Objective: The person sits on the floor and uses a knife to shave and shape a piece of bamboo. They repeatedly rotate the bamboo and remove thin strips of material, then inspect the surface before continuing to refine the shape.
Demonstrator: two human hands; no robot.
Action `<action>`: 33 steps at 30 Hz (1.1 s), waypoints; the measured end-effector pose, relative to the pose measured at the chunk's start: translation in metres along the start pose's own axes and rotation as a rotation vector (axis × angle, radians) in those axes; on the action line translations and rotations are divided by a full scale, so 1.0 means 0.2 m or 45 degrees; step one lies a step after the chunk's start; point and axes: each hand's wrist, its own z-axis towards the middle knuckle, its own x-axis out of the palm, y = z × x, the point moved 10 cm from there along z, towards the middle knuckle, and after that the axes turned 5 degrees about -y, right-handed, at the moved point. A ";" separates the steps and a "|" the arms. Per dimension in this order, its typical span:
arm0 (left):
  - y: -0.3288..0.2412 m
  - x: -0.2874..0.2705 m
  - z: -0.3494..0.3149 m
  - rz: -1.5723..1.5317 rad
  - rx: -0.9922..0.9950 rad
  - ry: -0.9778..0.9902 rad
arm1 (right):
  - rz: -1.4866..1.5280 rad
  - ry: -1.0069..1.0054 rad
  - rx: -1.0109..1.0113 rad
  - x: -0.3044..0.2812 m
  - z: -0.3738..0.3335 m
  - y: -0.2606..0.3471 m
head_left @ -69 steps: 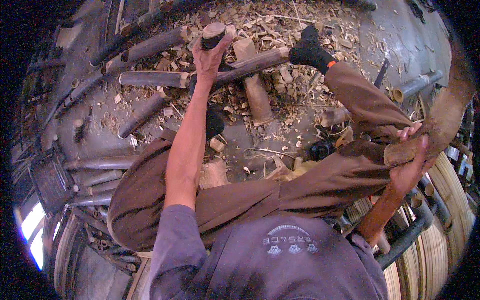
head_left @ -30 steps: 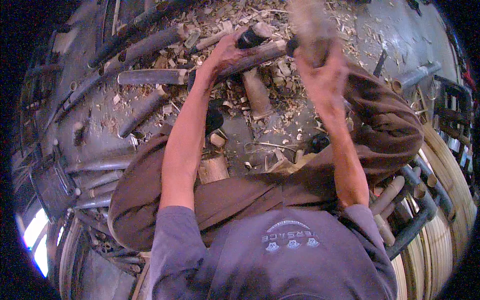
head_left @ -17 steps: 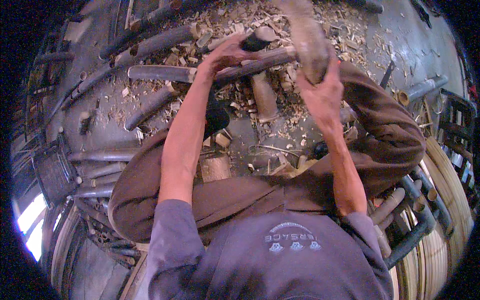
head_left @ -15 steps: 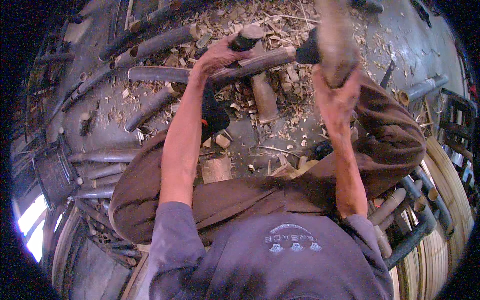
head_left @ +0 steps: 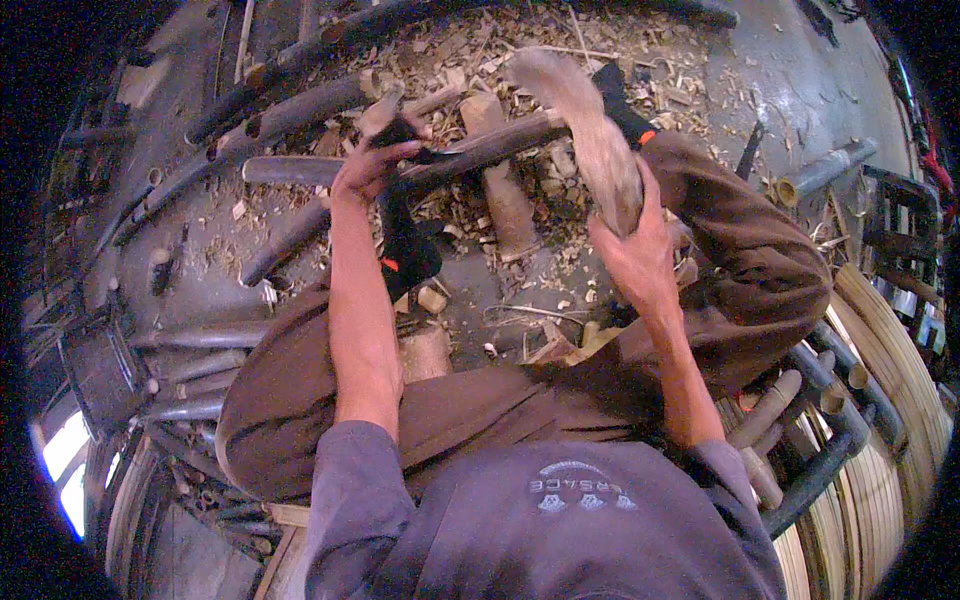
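Note:
My left hand (head_left: 368,170) is closed round a short chisel-like tool (head_left: 403,130) with a dark body and a pale wooden end. The tool lies tilted over a dark bamboo pole (head_left: 490,147), its thin edge at the pole's surface; whether it touches I cannot tell. My right hand (head_left: 640,245) grips the near end of a thick, pale wooden club (head_left: 598,140), smeared by motion. The club slants up and left, its far end above the pole's right end. Under the pole lies a stout wooden piece (head_left: 510,215) between my feet.
Wood chips (head_left: 470,50) cover the floor beyond and around the pole. More dark bamboo poles (head_left: 310,105) lie at the far left, and others (head_left: 205,338) at the near left. Bundled pale strips (head_left: 885,360) and a short bamboo length (head_left: 828,172) lie at the right.
My left hand has shifted left and the tool in it now tilts differently. My right hand has come nearer to me and left, with the club swung over to slant left.

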 end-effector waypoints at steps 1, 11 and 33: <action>0.05 -0.11 -0.01 -0.197 0.040 -0.085 | -0.041 0.116 0.127 0.02 -0.06 -0.10; -0.89 -0.10 -0.14 0.372 0.723 -0.692 | -0.396 0.347 -0.360 0.52 -0.04 -0.13; -1.08 -0.40 -0.40 -0.034 0.903 -0.792 | 1.156 0.094 0.808 1.07 0.58 0.04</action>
